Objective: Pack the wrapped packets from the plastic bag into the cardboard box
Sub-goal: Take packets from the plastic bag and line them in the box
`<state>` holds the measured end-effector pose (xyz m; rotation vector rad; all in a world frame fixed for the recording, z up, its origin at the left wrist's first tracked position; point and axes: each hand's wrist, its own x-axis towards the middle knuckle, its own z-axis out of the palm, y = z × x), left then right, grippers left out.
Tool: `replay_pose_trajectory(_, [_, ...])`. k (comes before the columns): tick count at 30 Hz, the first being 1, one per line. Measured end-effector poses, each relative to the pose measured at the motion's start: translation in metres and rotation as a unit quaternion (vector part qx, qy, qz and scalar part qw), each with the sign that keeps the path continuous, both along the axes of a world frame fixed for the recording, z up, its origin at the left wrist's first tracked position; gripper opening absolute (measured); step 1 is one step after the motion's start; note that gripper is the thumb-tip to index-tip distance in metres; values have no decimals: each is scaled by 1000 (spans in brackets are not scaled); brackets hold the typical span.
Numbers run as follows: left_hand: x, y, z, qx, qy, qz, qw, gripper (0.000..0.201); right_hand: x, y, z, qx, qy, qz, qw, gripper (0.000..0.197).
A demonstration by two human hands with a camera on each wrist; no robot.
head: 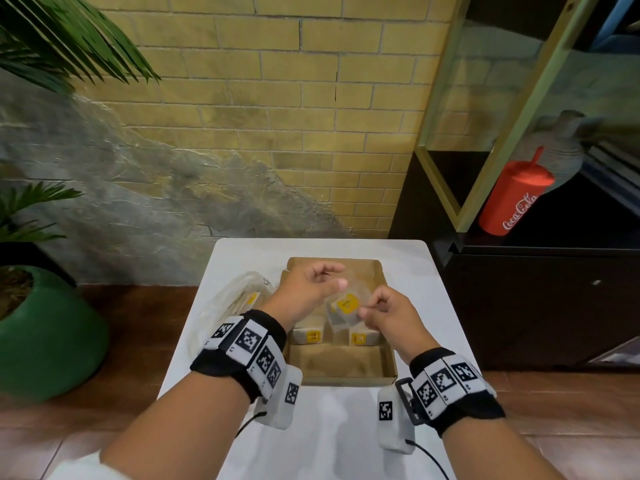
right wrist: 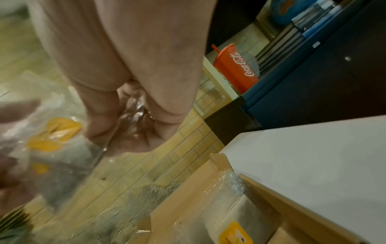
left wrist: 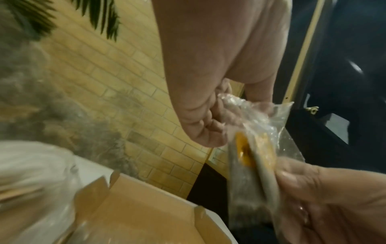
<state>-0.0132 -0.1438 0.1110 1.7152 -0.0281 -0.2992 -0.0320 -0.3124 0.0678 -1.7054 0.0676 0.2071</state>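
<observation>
Above the open cardboard box (head: 389, 358) I hold one clear-wrapped packet (head: 343, 308) with a yellow label between both hands. My left hand (head: 334, 278) pinches the crinkled wrap at its far end, seen close in the left wrist view on the packet (left wrist: 250, 156). My right hand (head: 370, 306) pinches the wrap at its right edge, the fingers (right wrist: 108, 125) curled on clear film. Two packets (head: 308, 334) (head: 362, 338) lie side by side inside the box. The plastic bag (head: 232, 299) lies left of the box with at least one packet inside.
The box and bag sit on a small white table (head: 346, 427) against a brick wall. A dark cabinet with a red Coca-Cola cup (head: 512, 199) stands to the right. A green plant pot (head: 45, 341) is on the floor to the left.
</observation>
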Motion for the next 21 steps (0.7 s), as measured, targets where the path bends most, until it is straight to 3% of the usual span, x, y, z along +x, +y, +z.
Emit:
replay_pose_trajectory(2, [-4, 0, -7, -37, 54, 27, 997, 6, 1, -1, -2, 52, 10, -28, 998, 27])
replay_pose_trajectory(5, [-8, 0, -20, -62, 81, 33, 994, 18, 2, -3, -2, 126, 30, -44, 991, 28])
replay_pose_trajectory(7, [-9, 0, -25, -58, 72, 31, 995, 21, 3, -3, -5, 126, 45, -29, 991, 26])
replay_pose_trajectory(11, [-4, 4, -37, 31, 18, 72, 997, 20, 8, -9, -22, -78, 35, 14, 996, 23])
replay_pose_trajectory(15, [-1, 18, -61, 146, -3, 108, 983, 21, 11, -23, -39, -262, 32, 64, 962, 21])
replay_pose_trajectory(19, [1, 21, -78, 385, -47, -20, 921, 19, 11, -23, -50, -376, 47, 130, 916, 15])
replay_pose_trajectory(21, [3, 20, -91, 452, -46, -88, 887, 19, 11, -19, -53, -427, 38, 165, 888, 19])
